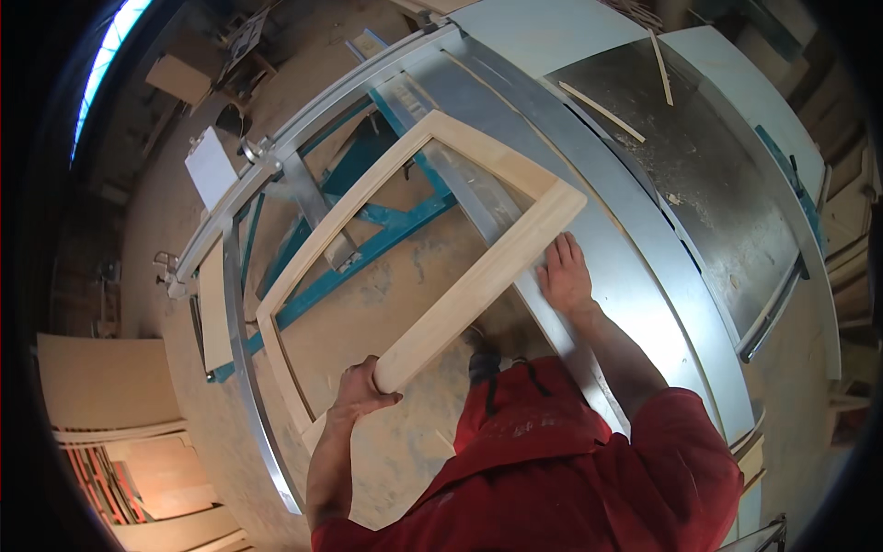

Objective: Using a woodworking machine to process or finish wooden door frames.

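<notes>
A pale, bare wooden frame (pixel 478 287), four-sided with an open middle, lies at a slant across the metal sliding table and its side rails. My left hand (pixel 361 392) grips the frame's near rail toward its left end, thumb on the near side; some of the fingers are hidden. Flat on the silver metal table (pixel 625 276), my right hand (pixel 565 279) has its fingers stretched out beside the frame's right corner. Whether those fingertips touch the wood I cannot tell.
A teal support (pixel 405 224) shows through the frame. Thin wood strips (pixel 602 112) lie on the dark machine top (pixel 685 166). A long metal fence (pixel 317 106) runs along the far left, with a white sheet (pixel 211 167) beside it. Boards (pixel 110 382) are stacked at lower left.
</notes>
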A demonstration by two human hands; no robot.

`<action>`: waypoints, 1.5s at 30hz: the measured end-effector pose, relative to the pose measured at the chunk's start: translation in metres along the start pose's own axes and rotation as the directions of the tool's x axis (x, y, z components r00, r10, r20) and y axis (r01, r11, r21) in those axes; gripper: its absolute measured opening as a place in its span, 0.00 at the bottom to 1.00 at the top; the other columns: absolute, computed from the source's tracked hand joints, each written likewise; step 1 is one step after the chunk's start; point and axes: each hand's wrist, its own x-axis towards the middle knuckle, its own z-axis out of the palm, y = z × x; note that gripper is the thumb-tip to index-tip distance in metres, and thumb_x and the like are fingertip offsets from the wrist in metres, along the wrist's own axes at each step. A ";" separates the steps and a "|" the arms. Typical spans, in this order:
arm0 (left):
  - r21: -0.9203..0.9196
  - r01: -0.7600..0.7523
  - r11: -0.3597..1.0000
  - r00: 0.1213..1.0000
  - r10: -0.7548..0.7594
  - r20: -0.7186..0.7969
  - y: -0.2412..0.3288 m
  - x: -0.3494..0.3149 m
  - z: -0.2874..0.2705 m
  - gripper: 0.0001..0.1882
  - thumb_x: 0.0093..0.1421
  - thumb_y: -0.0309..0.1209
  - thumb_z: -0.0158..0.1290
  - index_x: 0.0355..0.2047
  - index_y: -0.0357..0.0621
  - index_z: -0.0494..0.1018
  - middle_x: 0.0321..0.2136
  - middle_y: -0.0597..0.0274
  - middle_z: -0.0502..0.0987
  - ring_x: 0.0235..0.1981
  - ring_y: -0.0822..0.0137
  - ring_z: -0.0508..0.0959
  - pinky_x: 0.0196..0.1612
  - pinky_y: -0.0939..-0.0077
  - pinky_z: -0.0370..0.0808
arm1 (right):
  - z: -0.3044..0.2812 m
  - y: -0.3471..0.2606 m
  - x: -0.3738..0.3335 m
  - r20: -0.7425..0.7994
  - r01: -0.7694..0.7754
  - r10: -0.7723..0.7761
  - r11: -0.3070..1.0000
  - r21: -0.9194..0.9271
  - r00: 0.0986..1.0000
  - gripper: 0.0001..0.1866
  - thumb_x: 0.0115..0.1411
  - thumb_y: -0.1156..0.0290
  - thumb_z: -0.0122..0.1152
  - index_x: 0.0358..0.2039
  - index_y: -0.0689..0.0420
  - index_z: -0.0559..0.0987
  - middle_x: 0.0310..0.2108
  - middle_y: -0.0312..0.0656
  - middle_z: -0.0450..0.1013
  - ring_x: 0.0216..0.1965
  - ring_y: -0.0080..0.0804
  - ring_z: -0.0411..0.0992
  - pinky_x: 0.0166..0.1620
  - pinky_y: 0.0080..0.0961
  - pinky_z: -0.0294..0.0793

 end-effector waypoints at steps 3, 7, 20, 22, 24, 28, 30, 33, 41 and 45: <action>0.058 0.024 0.998 0.997 -0.028 0.076 0.012 -0.041 -0.012 0.39 0.39 0.46 0.77 0.47 0.40 0.74 0.37 0.44 0.85 0.43 0.41 0.85 0.49 0.51 0.82 | -0.040 -0.017 -0.016 0.025 -0.015 0.016 1.000 -0.026 1.000 0.32 0.64 0.62 0.63 0.62 0.70 0.70 0.71 0.64 0.59 0.72 0.66 0.56 0.74 0.55 0.57; 0.110 0.019 0.994 1.000 -0.020 0.009 -0.001 -0.064 0.017 0.39 0.39 0.45 0.77 0.48 0.41 0.73 0.38 0.44 0.85 0.43 0.42 0.85 0.49 0.50 0.82 | -0.069 -0.031 -0.074 0.023 -0.059 0.061 0.997 -0.058 0.998 0.33 0.65 0.59 0.61 0.63 0.70 0.69 0.71 0.67 0.58 0.71 0.69 0.56 0.74 0.56 0.57; 0.159 0.083 0.984 0.993 -0.095 0.071 -0.117 -0.223 0.055 0.39 0.42 0.45 0.73 0.51 0.40 0.70 0.41 0.40 0.84 0.46 0.40 0.85 0.52 0.49 0.82 | -0.124 -0.248 -0.244 0.107 -0.270 0.283 0.955 -0.121 0.953 0.40 0.63 0.51 0.62 0.65 0.70 0.67 0.73 0.69 0.54 0.73 0.70 0.54 0.73 0.59 0.57; 0.161 0.086 0.983 0.987 -0.106 0.120 -0.159 -0.253 0.026 0.38 0.43 0.46 0.72 0.50 0.41 0.71 0.41 0.41 0.84 0.46 0.41 0.85 0.52 0.49 0.82 | -0.099 -0.291 -0.247 0.069 -0.341 0.341 0.940 -0.008 0.938 0.41 0.64 0.52 0.63 0.67 0.71 0.65 0.74 0.68 0.53 0.72 0.70 0.54 0.74 0.58 0.55; 0.144 0.097 0.985 0.985 -0.116 0.131 -0.197 -0.284 0.019 0.37 0.44 0.47 0.71 0.51 0.42 0.71 0.42 0.41 0.84 0.46 0.40 0.85 0.52 0.49 0.82 | -0.090 -0.320 -0.272 -0.036 -0.342 0.344 0.939 0.041 0.938 0.41 0.66 0.54 0.62 0.68 0.72 0.64 0.73 0.68 0.54 0.71 0.70 0.55 0.74 0.58 0.55; 0.123 0.070 0.990 0.981 -0.090 0.171 -0.258 -0.368 0.014 0.37 0.47 0.52 0.69 0.52 0.44 0.72 0.44 0.42 0.84 0.47 0.41 0.85 0.52 0.48 0.82 | -0.097 -0.376 -0.309 -0.097 -0.265 0.264 0.964 0.002 0.960 0.36 0.70 0.57 0.57 0.67 0.73 0.66 0.71 0.69 0.58 0.70 0.70 0.58 0.72 0.60 0.57; 0.128 0.058 0.990 0.980 -0.082 0.184 -0.271 -0.403 0.027 0.38 0.48 0.55 0.68 0.54 0.47 0.72 0.46 0.43 0.84 0.48 0.41 0.85 0.53 0.46 0.81 | -0.106 -0.391 -0.328 -0.060 -0.313 0.308 0.945 -0.098 0.950 0.34 0.70 0.58 0.56 0.66 0.72 0.68 0.69 0.69 0.61 0.69 0.70 0.59 0.72 0.60 0.57; 0.144 0.107 0.984 0.979 -0.130 0.156 -0.251 -0.467 0.040 0.39 0.49 0.58 0.69 0.54 0.49 0.72 0.47 0.45 0.84 0.49 0.40 0.85 0.53 0.43 0.80 | -0.143 -0.379 -0.346 -0.115 -0.237 0.227 0.969 -0.078 0.967 0.33 0.69 0.57 0.57 0.65 0.71 0.69 0.68 0.69 0.62 0.68 0.71 0.60 0.71 0.61 0.58; -0.104 0.200 0.974 0.978 -0.193 0.073 -0.129 -0.655 0.144 0.43 0.43 0.58 0.74 0.52 0.47 0.74 0.42 0.37 0.84 0.46 0.35 0.85 0.51 0.45 0.82 | -0.249 -0.345 -0.390 -0.085 -0.066 0.065 0.998 -0.012 0.994 0.33 0.71 0.54 0.54 0.65 0.70 0.70 0.63 0.69 0.67 0.64 0.70 0.64 0.69 0.60 0.61; -0.181 0.247 0.952 0.967 -0.255 -0.022 -0.205 -0.804 0.205 0.38 0.44 0.57 0.73 0.49 0.48 0.74 0.37 0.43 0.85 0.41 0.37 0.85 0.47 0.42 0.82 | -0.210 -0.400 -0.506 -0.215 -0.046 0.064 0.995 0.086 0.974 0.34 0.70 0.51 0.56 0.62 0.70 0.72 0.59 0.67 0.71 0.62 0.67 0.67 0.68 0.58 0.63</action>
